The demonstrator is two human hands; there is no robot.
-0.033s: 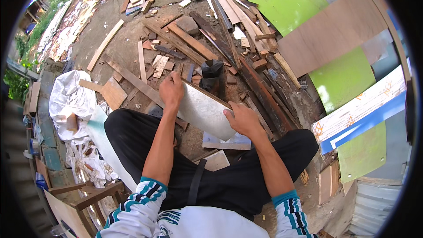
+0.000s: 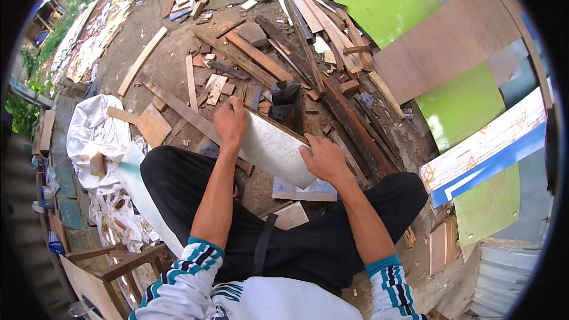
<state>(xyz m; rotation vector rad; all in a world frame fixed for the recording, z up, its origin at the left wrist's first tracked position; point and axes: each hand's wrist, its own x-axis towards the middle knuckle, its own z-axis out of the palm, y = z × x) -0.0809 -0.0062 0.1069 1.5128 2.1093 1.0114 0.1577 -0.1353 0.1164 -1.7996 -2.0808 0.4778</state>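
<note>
Over my crossed legs, a pale grey-white board (image 2: 274,149) with a brown wooden far edge is held tilted between both hands. My left hand (image 2: 230,123) is closed in a fist at the board's left end. At the right end, my right hand (image 2: 325,160) grips the board, its thumb on the pale face and its fingers bent over the far edge. The undersides of the fingers are hidden. A whitish-blue panel (image 2: 314,191) lies on the ground below the board. Just past the board stands a crumpled black object (image 2: 285,96) whose kind I cannot make out.
Wood offcuts and planks (image 2: 259,53) are strewn ahead, with a long rusty beam (image 2: 358,127) to the right. Green sheets (image 2: 373,0) and a brown plywood panel (image 2: 447,41) lie at the right. A white sack (image 2: 98,121) and a wooden frame (image 2: 131,264) are at my left.
My right hand's thumb and fingers have shifted very slightly on the board. Otherwise the hands and board look the same.
</note>
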